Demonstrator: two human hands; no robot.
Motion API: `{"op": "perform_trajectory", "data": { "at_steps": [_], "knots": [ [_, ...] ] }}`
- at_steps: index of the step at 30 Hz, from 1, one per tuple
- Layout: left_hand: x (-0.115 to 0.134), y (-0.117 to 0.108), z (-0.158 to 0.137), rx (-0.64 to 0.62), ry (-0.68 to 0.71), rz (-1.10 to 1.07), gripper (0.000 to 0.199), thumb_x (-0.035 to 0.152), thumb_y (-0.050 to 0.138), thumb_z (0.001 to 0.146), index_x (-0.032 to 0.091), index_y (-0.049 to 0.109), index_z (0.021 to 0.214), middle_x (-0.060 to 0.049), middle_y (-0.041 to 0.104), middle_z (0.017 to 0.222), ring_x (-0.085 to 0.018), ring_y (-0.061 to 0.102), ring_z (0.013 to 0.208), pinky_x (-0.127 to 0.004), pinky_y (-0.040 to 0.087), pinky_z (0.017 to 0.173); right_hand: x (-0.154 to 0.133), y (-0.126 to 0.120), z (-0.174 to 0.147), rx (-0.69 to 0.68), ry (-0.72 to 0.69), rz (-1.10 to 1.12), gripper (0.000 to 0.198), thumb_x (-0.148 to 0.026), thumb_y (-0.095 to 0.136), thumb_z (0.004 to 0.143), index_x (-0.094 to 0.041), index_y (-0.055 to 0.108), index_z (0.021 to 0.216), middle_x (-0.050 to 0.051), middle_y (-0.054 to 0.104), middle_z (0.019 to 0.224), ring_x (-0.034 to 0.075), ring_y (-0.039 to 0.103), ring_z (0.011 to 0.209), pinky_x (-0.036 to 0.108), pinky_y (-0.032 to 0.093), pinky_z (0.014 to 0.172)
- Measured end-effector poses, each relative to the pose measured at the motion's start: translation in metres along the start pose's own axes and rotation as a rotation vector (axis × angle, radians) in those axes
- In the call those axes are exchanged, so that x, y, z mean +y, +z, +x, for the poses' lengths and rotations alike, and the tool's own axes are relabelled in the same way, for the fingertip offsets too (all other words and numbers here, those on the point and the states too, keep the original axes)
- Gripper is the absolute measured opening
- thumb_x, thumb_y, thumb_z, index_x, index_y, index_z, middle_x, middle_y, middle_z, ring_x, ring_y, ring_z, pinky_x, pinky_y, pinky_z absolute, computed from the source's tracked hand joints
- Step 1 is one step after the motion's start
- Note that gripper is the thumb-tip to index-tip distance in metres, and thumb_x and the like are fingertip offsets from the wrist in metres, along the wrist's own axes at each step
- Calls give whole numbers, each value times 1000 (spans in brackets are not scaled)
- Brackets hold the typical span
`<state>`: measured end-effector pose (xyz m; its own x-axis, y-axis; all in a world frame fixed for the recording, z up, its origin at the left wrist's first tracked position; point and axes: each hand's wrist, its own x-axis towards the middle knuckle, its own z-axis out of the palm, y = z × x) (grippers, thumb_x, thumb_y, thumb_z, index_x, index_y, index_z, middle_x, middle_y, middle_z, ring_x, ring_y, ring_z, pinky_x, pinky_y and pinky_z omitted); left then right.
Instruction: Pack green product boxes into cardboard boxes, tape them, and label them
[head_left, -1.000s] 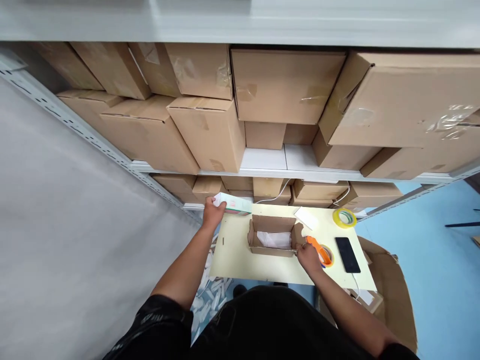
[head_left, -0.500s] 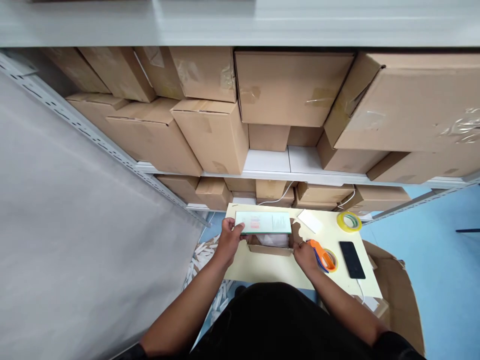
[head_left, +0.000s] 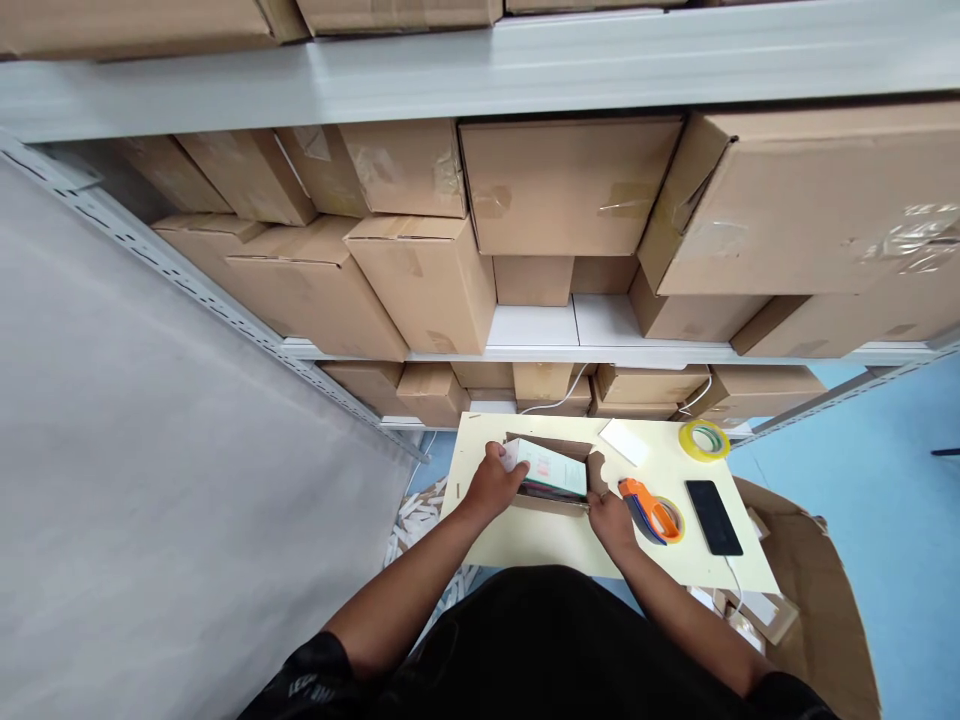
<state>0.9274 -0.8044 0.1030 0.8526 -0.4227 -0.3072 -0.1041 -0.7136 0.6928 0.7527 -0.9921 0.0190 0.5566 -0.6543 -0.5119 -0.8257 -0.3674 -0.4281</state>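
Note:
A pale green and white flat box (head_left: 551,468) with pink print lies tilted partly inside an open cardboard box (head_left: 551,506). Its left end is gripped by my left hand (head_left: 496,482), thumb on top and the other fingers hidden beneath. My right hand (head_left: 609,518) pinches the right front corner of the cardboard box, beside its raised flap (head_left: 595,470). Just right of that hand sits an orange and blue tape dispenser (head_left: 651,512). What lies under the pale box is mostly hidden.
On the cream table (head_left: 540,545) are a white card (head_left: 624,442), a yellow tape roll (head_left: 703,440) and a black phone (head_left: 713,517) on a cable. Shelves of cardboard boxes (head_left: 570,190) rise behind. A large open carton (head_left: 814,590) stands at right; white strips (head_left: 412,520) lie at left.
The pale box has moved down and right, from above the cardboard box to partly within it, my left hand still holding it. My right hand keeps its corner. The view has shifted slightly.

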Motion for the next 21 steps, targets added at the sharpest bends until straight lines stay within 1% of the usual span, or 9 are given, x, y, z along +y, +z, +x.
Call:
{"op": "perform_trajectory", "data": {
  "at_steps": [2,5,8,11,15,17,19,21],
  "knots": [
    [-2,2,-2,-11,36,83,42,47,64,88,22,45,116,-13,72,106,-30,71,97,-38,50,82,-1,3,-2,-5,-2,10,47,-41,38,101,-10,73,104,18,75,103,27,71,99,32,47,81],
    [-11,10,0,-91,63,243,49,46,64,87,18,47,124,-19,73,111,-35,71,104,-39,50,84,-4,7,-6,17,-26,7,47,-41,37,101,-10,72,106,18,75,103,27,71,100,32,46,82],
    [-17,16,5,-129,60,399,47,44,62,89,14,51,123,-24,72,115,-39,70,111,-42,49,89,-8,8,-9,58,-64,-15,44,-41,39,101,-12,71,111,18,76,105,28,72,101,32,47,83],
    [-15,19,15,-132,35,425,45,43,58,92,11,52,123,-28,71,117,-40,69,113,-44,49,91,-10,7,-11,62,-67,-26,42,-40,39,101,-14,71,110,17,76,106,27,72,101,32,47,82],
    [-12,20,22,-117,-22,336,46,46,51,96,9,51,125,-28,71,117,-39,71,108,-44,50,87,-10,6,-12,47,-46,-22,44,-39,38,101,-13,73,103,17,76,99,27,72,99,32,47,82],
    [-14,23,21,-106,-20,343,46,47,48,98,10,53,124,-26,72,114,-38,71,106,-44,51,88,-8,7,-12,51,-46,-14,44,-38,38,100,-12,74,103,18,75,98,28,71,99,33,47,83],
    [-18,26,19,-113,45,403,41,45,47,99,12,58,119,-25,73,111,-38,69,110,-45,50,92,-6,8,-12,48,-47,0,44,-37,38,100,-12,74,103,18,75,100,28,71,99,33,47,83],
    [-21,29,17,-150,123,483,31,40,53,96,15,64,110,-23,73,110,-39,65,118,-46,49,96,-4,9,-12,39,-41,9,43,-37,38,100,-12,73,103,18,75,102,28,71,99,33,47,82]
  ]
}}
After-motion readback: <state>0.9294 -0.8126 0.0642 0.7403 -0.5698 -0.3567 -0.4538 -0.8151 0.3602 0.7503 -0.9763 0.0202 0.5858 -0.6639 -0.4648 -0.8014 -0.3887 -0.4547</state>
